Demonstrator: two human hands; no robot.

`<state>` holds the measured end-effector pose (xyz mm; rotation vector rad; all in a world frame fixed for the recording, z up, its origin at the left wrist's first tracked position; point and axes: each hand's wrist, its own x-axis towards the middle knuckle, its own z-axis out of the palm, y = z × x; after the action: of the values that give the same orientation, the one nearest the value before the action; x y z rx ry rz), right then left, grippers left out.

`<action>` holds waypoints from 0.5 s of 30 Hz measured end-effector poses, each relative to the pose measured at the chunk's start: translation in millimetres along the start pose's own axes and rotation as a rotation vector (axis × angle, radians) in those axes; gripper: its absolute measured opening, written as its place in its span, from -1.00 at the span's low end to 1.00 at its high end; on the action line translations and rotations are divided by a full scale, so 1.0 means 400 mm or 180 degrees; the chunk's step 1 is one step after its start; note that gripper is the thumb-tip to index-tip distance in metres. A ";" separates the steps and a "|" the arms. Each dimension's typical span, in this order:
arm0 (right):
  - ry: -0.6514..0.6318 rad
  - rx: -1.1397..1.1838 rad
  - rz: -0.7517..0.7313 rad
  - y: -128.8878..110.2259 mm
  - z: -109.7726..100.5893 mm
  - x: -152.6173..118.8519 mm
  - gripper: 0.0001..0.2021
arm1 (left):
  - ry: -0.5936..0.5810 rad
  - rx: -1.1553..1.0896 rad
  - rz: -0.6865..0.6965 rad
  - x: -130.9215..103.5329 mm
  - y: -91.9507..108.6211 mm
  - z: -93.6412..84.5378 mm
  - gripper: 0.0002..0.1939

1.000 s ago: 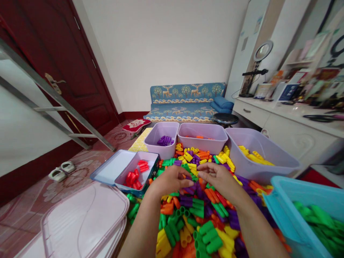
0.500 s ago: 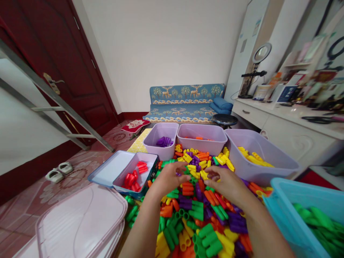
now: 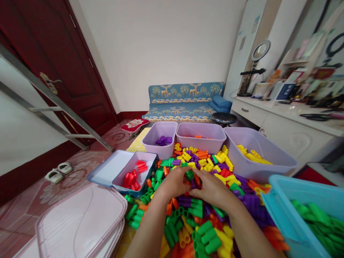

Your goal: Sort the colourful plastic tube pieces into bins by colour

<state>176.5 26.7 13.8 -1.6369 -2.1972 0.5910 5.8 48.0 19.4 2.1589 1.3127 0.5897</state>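
Note:
Loose plastic tube-shaped building blocks (image 3: 206, 236) in green, purple, orange, yellow and red lie heaped in front of me. My left hand (image 3: 174, 182) is over the middle of the heap, fingers curved and thumb apart from them. Facing it, close by, is my right hand (image 3: 211, 188), also curved with a gap between thumb and fingers. An orange block (image 3: 197, 180) and a green block (image 3: 190, 175) show between the two hands. No firm grip on them is visible, and some fingertips are hidden.
Lilac bins hold purple (image 3: 163, 140), orange (image 3: 198, 136) and yellow blocks (image 3: 254, 156). Red blocks (image 3: 131, 179) lie in an open case on the left. A turquoise bin (image 3: 285, 215) with green blocks stands right; pale lids (image 3: 80, 222) are stacked at near left.
Both hands have come closer together and slightly nearer to me. Blocks around them have shifted, with more purple and orange ones exposed on the right.

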 end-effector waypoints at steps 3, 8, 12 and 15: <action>0.0304 0.0502 0.0027 -0.001 0.010 0.013 -0.38 | 0.0269 -0.0410 0.0009 0.015 -0.010 0.007 -0.37; 0.0805 0.1268 -0.0083 -0.016 -0.001 0.024 -0.55 | 0.0916 -0.1016 -0.0087 0.032 -0.010 0.001 -0.64; 0.0946 0.1792 -0.0024 -0.021 -0.008 0.029 -0.64 | 0.1229 -0.1424 -0.0151 0.032 -0.004 -0.007 -0.71; 0.1040 0.1992 -0.0012 -0.013 -0.008 0.031 -0.67 | 0.1308 -0.1586 -0.0116 0.031 -0.005 -0.010 -0.75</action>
<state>170.2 37.6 19.5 -1.2816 -1.5654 0.8359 7.3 60.6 22.4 1.6531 1.2314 1.2481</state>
